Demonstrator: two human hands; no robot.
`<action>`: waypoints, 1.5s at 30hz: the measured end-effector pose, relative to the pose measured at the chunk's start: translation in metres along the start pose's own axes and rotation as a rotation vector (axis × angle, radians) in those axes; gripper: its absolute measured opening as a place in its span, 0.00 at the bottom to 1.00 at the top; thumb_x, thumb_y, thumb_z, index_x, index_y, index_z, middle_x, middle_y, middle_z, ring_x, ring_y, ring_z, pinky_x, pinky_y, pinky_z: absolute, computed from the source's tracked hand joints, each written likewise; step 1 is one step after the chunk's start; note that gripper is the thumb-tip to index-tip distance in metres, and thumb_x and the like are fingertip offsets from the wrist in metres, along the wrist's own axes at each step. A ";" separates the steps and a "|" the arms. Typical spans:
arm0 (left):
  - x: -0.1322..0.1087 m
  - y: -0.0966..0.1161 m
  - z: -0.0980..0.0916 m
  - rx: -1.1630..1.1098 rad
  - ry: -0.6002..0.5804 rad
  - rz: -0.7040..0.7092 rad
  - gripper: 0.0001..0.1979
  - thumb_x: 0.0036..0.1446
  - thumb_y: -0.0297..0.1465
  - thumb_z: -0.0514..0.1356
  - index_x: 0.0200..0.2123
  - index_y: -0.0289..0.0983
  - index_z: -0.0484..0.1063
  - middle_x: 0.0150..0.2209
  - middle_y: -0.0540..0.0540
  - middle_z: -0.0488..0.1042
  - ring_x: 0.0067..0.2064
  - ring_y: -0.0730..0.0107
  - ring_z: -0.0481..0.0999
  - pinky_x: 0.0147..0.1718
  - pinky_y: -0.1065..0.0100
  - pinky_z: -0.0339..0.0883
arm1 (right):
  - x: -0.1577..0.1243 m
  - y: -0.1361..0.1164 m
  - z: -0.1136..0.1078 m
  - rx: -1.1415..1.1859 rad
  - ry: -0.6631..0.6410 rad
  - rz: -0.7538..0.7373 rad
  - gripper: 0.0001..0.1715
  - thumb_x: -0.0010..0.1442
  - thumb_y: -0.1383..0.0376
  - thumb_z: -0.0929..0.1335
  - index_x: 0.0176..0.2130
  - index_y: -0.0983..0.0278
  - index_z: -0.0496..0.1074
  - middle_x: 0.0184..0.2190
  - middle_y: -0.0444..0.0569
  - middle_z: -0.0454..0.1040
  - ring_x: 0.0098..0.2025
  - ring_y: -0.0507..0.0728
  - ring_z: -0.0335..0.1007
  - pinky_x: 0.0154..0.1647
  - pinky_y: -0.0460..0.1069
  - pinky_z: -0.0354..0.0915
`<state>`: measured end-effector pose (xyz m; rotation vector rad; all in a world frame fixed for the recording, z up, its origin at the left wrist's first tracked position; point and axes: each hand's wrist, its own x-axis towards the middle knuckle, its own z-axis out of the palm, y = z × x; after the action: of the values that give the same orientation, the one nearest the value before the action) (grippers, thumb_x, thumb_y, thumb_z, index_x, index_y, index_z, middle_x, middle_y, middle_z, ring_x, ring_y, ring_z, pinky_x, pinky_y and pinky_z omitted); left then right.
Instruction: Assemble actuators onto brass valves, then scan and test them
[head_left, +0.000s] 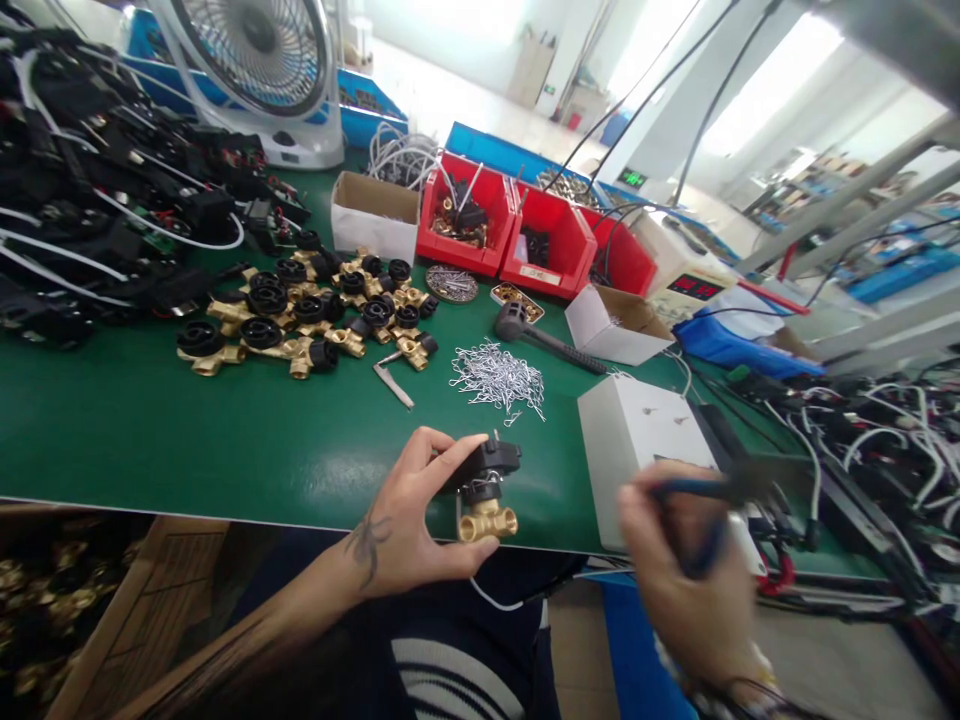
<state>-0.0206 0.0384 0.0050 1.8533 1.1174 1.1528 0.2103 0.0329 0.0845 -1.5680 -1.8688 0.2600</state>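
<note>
My left hand (416, 515) grips a brass valve with a black cap (487, 490), holding it upright over the front edge of the green table (150, 430). My right hand (686, 575), blurred by motion, is closed round a dark blue-handled tool (705, 495) just right of the valve and in front of a white box (637, 430). A heap of small silver wire clips (499, 380) lies behind the valve. Further back left sits a cluster of several brass valves with black caps (307, 320).
Red bins (517, 235) with parts, two open cardboard boxes (375, 215), a black mallet (544, 335), a round dish of screws (451, 284) and a white fan (259, 75) stand at the back. Black cable assemblies (90, 200) pile up at left; wires and devices crowd the right.
</note>
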 end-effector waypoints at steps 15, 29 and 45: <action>-0.001 0.002 0.001 0.023 0.045 -0.009 0.38 0.47 0.33 0.66 0.62 0.43 0.61 0.48 0.46 0.63 0.48 0.64 0.69 0.51 0.62 0.70 | -0.006 0.003 0.022 -0.104 -0.414 0.109 0.06 0.60 0.66 0.62 0.37 0.61 0.68 0.27 0.46 0.74 0.26 0.56 0.73 0.27 0.49 0.67; -0.003 -0.001 0.006 0.193 0.121 0.113 0.37 0.48 0.35 0.65 0.62 0.38 0.60 0.47 0.42 0.64 0.48 0.59 0.68 0.48 0.59 0.70 | 0.014 -0.017 0.029 0.028 -0.287 -0.231 0.08 0.59 0.71 0.72 0.40 0.64 0.70 0.36 0.48 0.74 0.40 0.56 0.73 0.42 0.50 0.72; 0.000 -0.001 0.006 0.132 0.084 0.193 0.39 0.47 0.32 0.66 0.63 0.41 0.59 0.49 0.42 0.66 0.50 0.58 0.68 0.47 0.58 0.71 | 0.017 -0.038 0.037 -0.013 -0.419 -0.466 0.13 0.65 0.77 0.60 0.46 0.65 0.66 0.41 0.54 0.74 0.43 0.59 0.72 0.43 0.54 0.73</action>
<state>-0.0155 0.0378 0.0021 2.0676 1.1032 1.3031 0.1573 0.0483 0.0836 -1.0935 -2.4992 0.3850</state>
